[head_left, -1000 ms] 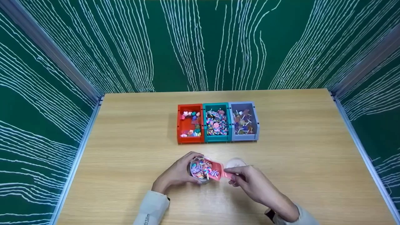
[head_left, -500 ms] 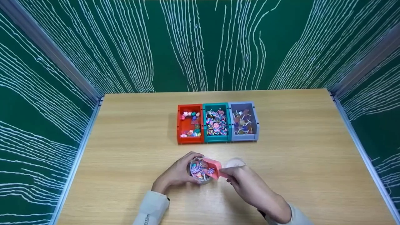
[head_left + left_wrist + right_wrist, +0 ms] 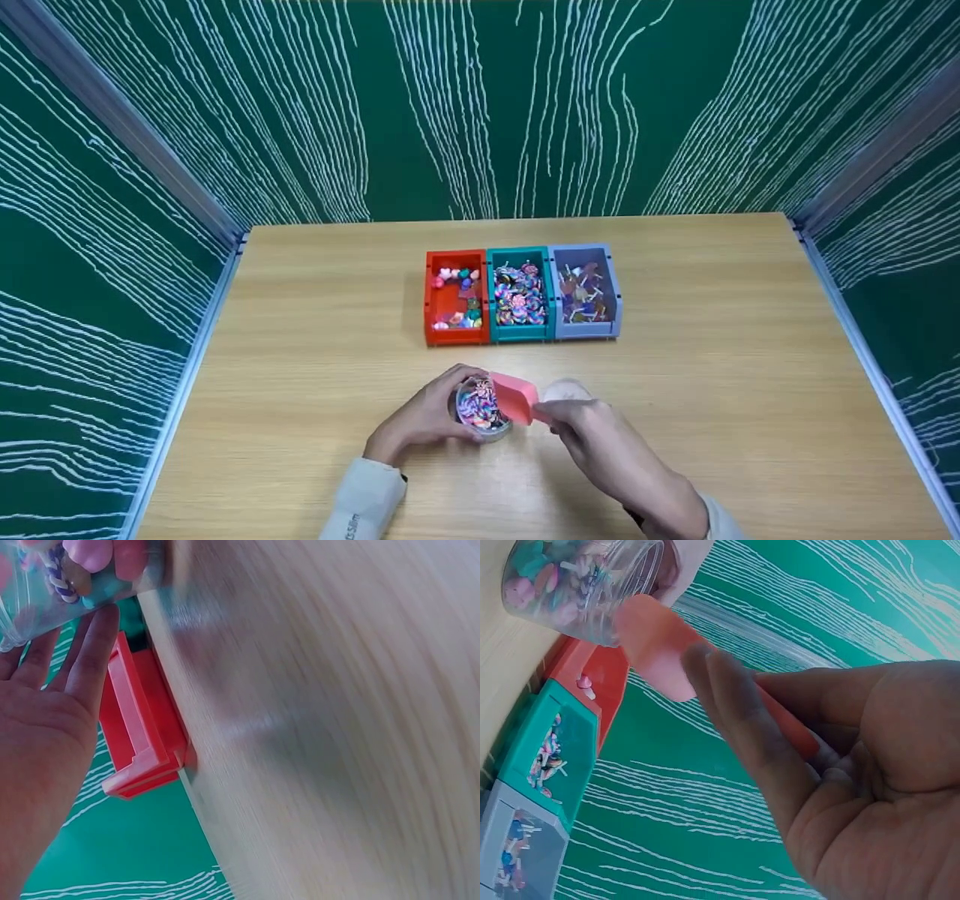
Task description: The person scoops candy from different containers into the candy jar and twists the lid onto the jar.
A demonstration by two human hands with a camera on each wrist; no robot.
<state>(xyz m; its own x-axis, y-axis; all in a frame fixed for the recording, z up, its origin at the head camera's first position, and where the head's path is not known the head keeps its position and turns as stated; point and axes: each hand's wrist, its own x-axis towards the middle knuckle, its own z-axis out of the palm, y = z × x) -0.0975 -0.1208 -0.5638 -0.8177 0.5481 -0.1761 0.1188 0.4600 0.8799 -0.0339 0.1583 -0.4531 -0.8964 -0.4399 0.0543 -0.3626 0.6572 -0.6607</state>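
My left hand (image 3: 426,411) holds a clear jar (image 3: 495,434) on the near middle of the table, fingers and thumb round its sides. Small lollipop charms (image 3: 478,403) with striped heads fill it, and pink and teal pieces lie lower down in the right wrist view. With my right hand (image 3: 611,450) I grip a pink scoop (image 3: 514,397) by its handle. The scoop is tipped steeply at the jar's right rim, its outer side facing up. In the right wrist view, the scoop's front (image 3: 649,630) overlaps the jar's mouth.
Beyond the jar stand three joined bins: red (image 3: 444,304) with a few colourful charms, teal (image 3: 522,334) with many striped lollipops, and grey-purple (image 3: 589,330) with translucent lollipops. A round whitish lid (image 3: 564,389) lies behind my right hand.
My right hand has turned the scoop over from facing up with lollipops in it to tipped at the jar. Its lollipops have dropped into the jar. The left hand has stayed put.
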